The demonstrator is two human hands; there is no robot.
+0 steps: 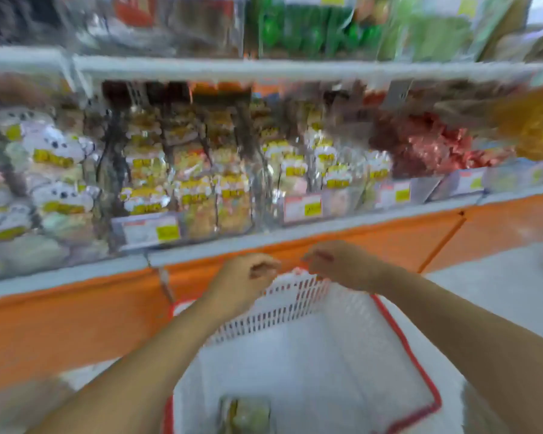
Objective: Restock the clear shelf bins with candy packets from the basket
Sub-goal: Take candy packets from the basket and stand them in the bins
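Packet (245,411) sits at basket (279,308) near end; L hand (248,277) and R hand (339,264) at far rim, L closer. Fingers (264,268) curled on both; whether they hold anything: can't tell (blur).

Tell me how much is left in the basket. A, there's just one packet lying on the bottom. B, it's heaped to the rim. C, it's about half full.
A: the basket shows a mostly bare white floor, with a single greenish packet lying at its near end.
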